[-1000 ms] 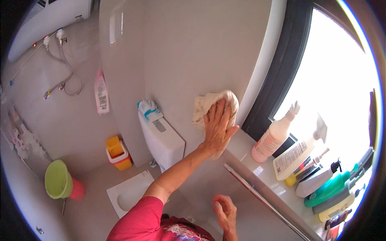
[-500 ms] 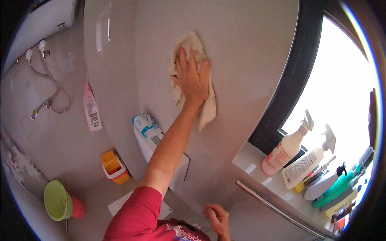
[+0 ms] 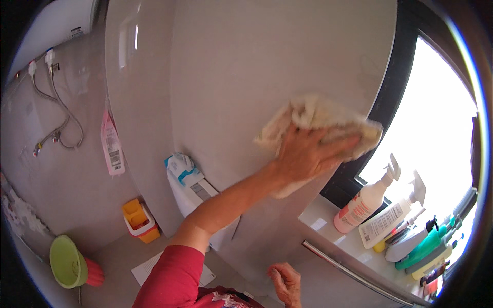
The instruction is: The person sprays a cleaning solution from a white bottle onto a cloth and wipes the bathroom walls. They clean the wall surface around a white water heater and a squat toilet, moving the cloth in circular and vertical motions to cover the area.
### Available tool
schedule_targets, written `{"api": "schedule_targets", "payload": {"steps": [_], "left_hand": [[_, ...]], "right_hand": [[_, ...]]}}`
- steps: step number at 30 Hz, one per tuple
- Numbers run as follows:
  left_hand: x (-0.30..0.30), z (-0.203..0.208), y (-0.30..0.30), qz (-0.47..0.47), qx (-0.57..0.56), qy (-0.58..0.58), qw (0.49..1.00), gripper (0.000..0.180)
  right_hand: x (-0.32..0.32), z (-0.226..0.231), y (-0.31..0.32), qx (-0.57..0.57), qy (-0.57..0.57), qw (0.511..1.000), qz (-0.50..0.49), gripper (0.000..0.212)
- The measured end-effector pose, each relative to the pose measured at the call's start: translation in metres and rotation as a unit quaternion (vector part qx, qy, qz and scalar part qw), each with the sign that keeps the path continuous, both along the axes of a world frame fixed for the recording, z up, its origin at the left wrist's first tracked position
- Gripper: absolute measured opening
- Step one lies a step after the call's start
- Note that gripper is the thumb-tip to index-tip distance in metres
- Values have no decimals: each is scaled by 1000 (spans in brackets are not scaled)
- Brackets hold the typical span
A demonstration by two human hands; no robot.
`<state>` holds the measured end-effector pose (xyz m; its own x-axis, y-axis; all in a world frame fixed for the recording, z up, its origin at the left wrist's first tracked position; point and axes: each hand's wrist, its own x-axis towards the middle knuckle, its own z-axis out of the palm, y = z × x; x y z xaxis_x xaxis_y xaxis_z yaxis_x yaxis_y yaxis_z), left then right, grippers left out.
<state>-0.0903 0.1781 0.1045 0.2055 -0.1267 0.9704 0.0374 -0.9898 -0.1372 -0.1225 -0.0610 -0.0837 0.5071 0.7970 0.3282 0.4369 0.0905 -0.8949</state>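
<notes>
A cream-coloured cloth (image 3: 313, 110), somewhat blurred, lies against the smooth beige wall (image 3: 231, 61) beside the dark window frame (image 3: 382, 110). My left hand (image 3: 308, 154) presses on it with fingers stretched toward the window. Part of the cloth hangs below the palm, and its right end reaches the frame. My left arm, in a red sleeve, stretches up from the lower edge. Low down near my body, my right hand (image 3: 286, 283) is loosely curled, with nothing visible in it.
Spray bottles (image 3: 362, 208) and several other bottles crowd the ledge (image 3: 313, 218) beneath the window. A metal bar (image 3: 349, 264) runs below it. At left are hoses (image 3: 64, 110), a pink packet (image 3: 112, 146), a yellow bin (image 3: 141, 220), a green basin (image 3: 67, 262) and a white cistern-like box (image 3: 179, 197).
My left hand has swept the cloth rightward and down across the wall to the window frame. My right hand stays low, shifted slightly right.
</notes>
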Motion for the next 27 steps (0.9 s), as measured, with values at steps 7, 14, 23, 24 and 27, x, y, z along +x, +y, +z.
{"api": "schedule_targets", "payload": {"steps": [7, 14, 23, 24, 27], "left_hand": [[-18, 70, 110, 49, -114, -201, 972, 54], [-62, 49, 205, 163, -437, -225, 856, 64], [-21, -97, 24, 77, -218, -56, 971, 60], [-14, -123, 21, 109, -68, -49, 990, 57], [-12, -145, 12, 87, -4, -9, 996, 55]], "right_hand": [[-5, 10, 4, -50, -55, 997, -20, 13], [-11, 7, -11, -43, -46, 998, -29, 11], [7, 55, -7, 9, -115, 993, -31, 11], [9, 61, 3, 59, -156, 986, -15, 14], [9, 88, 27, 118, -248, 961, -39, 24]]}}
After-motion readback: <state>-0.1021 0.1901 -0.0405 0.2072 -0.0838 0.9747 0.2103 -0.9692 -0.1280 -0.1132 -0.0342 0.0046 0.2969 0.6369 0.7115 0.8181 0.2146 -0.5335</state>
